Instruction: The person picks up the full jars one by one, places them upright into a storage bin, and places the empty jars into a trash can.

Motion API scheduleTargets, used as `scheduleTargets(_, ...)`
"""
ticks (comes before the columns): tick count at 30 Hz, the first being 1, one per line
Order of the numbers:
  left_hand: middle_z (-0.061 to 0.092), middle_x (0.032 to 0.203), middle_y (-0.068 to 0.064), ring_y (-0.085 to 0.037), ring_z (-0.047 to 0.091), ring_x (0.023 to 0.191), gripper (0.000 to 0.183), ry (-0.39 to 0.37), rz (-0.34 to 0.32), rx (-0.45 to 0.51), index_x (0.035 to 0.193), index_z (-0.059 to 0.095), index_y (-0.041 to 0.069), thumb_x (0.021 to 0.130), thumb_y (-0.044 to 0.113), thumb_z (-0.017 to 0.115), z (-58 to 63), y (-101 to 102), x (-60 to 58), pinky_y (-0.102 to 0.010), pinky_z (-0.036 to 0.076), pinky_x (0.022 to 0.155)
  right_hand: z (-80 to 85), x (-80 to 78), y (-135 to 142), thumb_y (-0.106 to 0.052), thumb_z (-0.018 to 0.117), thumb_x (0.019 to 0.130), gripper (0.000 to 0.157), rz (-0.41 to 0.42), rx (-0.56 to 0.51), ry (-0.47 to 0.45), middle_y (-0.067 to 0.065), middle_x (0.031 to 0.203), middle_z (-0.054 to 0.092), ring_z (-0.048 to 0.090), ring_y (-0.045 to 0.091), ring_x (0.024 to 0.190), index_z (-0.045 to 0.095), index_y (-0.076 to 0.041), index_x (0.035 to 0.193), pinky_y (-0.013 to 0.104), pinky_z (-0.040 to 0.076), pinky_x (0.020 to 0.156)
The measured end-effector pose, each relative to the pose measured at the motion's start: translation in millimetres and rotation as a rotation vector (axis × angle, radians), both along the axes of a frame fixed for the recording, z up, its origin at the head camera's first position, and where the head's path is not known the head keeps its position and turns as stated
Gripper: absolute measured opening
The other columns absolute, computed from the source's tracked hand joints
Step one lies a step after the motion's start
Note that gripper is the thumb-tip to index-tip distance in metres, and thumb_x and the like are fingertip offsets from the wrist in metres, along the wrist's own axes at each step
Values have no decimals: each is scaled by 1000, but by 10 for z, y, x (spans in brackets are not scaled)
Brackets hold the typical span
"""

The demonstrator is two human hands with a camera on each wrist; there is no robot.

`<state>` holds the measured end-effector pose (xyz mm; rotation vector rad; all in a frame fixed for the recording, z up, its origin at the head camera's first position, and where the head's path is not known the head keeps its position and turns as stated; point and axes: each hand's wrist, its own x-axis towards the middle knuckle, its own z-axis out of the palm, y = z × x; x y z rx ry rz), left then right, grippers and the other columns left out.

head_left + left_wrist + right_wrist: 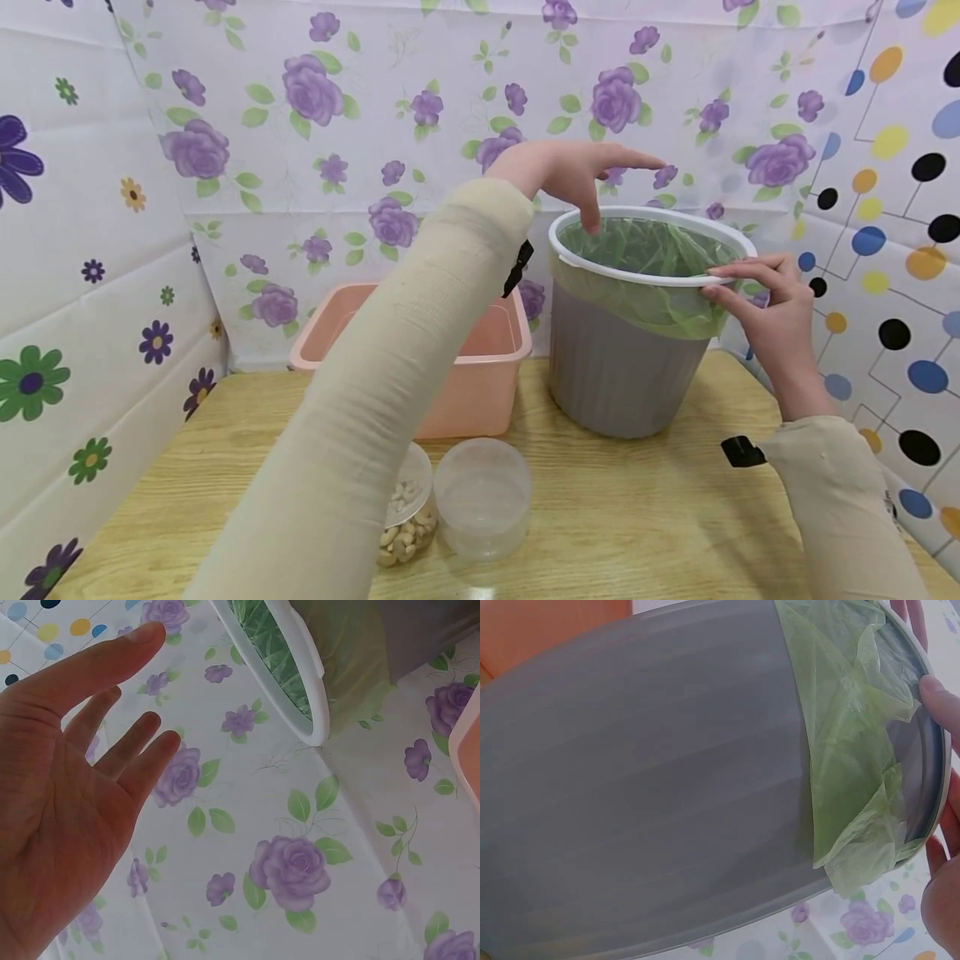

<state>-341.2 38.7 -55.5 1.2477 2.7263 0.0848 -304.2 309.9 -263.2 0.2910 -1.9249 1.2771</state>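
Observation:
A grey trash can [626, 367] stands upright at the back right of the table, lined with a thin green plastic bag [648, 307] folded down over its outside. A white ring [651, 278] runs round its top over the bag. My right hand [783, 308] pinches this ring at the right front, with the thumb [937, 701] pressed against the rim in the right wrist view. Above the left side of the opening hovers my left hand [562, 173], empty, its thumb pointing down and fingers stretched out to the right. In the left wrist view its fingers are spread apart from the ring.
Left of the can stands a pink plastic basin [465, 400], partly hidden by my left forearm. Nearer me are a tub of cashew nuts [408, 533] and a clear round container [483, 500]. Floral and dotted cloth walls [420, 108] enclose the wooden table [600, 517].

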Motion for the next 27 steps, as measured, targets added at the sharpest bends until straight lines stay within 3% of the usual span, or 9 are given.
scheduleTargets(8, -2, 167, 16, -23, 12, 156, 105, -60, -66, 17, 159, 4, 40, 87, 1, 70, 28, -27, 82, -29, 41, 114, 0, 14, 2, -10, 79, 84, 24, -3, -4, -10, -22, 102, 49, 42, -3, 111, 76, -5, 107, 22, 28, 92)
scheduleTargets(18, -1, 167, 16, -23, 11, 156, 108, -57, -126, 40, 158, 1, 43, 87, 0, 70, -1, -111, 249, -27, 46, 108, 8, 15, -18, -9, 79, 83, 24, 1, -8, -3, -22, 102, 49, 43, -3, 110, 76, -4, 106, 21, 27, 93)
scheduleTargets(25, 5, 167, 13, -9, 16, 153, 103, 43, -273, 104, 160, 5, 35, 87, 6, 73, -105, -163, 415, -24, 25, 122, 1, 6, -10, -8, 79, 83, 24, 4, -11, 5, -22, 101, 50, 44, -2, 111, 76, -4, 106, 21, 28, 93)
scheduleTargets(27, 6, 167, 13, -6, 12, 153, 103, 70, -273, 104, 160, 6, 36, 87, 8, 74, -139, -183, 463, -24, 26, 121, -2, -2, -9, -9, 79, 83, 24, 2, -6, 3, -22, 101, 50, 43, -2, 111, 76, -4, 107, 22, 28, 94)
